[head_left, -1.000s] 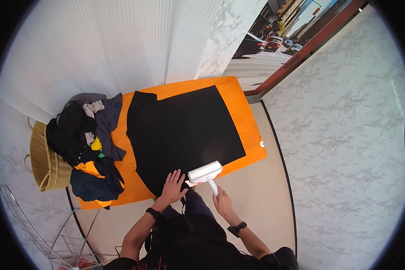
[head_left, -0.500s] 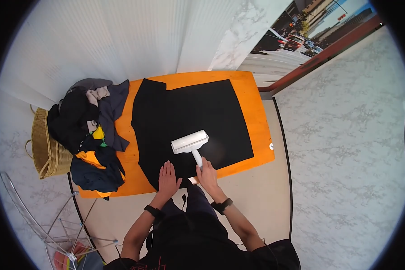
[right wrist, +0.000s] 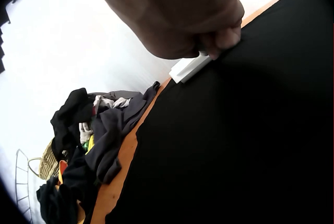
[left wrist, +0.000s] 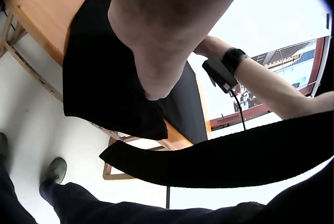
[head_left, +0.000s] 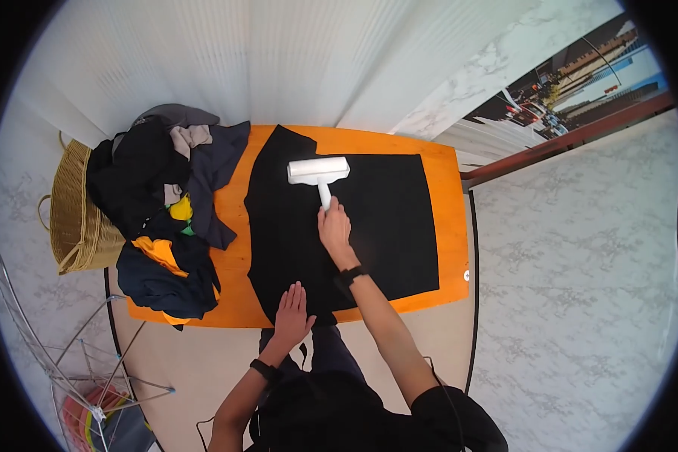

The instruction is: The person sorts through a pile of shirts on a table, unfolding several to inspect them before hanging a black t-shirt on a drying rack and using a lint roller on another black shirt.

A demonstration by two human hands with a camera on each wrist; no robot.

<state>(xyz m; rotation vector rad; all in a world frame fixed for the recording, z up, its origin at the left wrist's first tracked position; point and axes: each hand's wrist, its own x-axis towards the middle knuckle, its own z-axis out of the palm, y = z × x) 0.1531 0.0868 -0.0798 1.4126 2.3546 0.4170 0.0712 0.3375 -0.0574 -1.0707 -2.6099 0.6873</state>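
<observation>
A black shirt [head_left: 377,218] lies spread flat over the orange table [head_left: 452,218]. My right hand [head_left: 335,232] grips the handle of a white lint roller [head_left: 318,170], whose roller head lies over the far part of the shirt, near a sleeve. In the right wrist view the lint roller [right wrist: 189,68] is mostly hidden behind the hand [right wrist: 182,18]. My left hand [head_left: 292,320] rests on the shirt's near edge, fingers straight and pointing away from me. The left wrist view shows the shirt's near edge [left wrist: 104,88] hanging over the table's side.
A heap of clothes [head_left: 139,181] covers the table's left end, beside a wicker basket [head_left: 83,218]. A wire rack [head_left: 68,361] stands at lower left. White curtain [head_left: 226,60] hangs behind the table, and a marbled wall [head_left: 572,271] rises on the right.
My right hand has pushed the lint roller from the shirt's near edge across to its far part. The left hand stays at the near edge. The head view has shifted slightly.
</observation>
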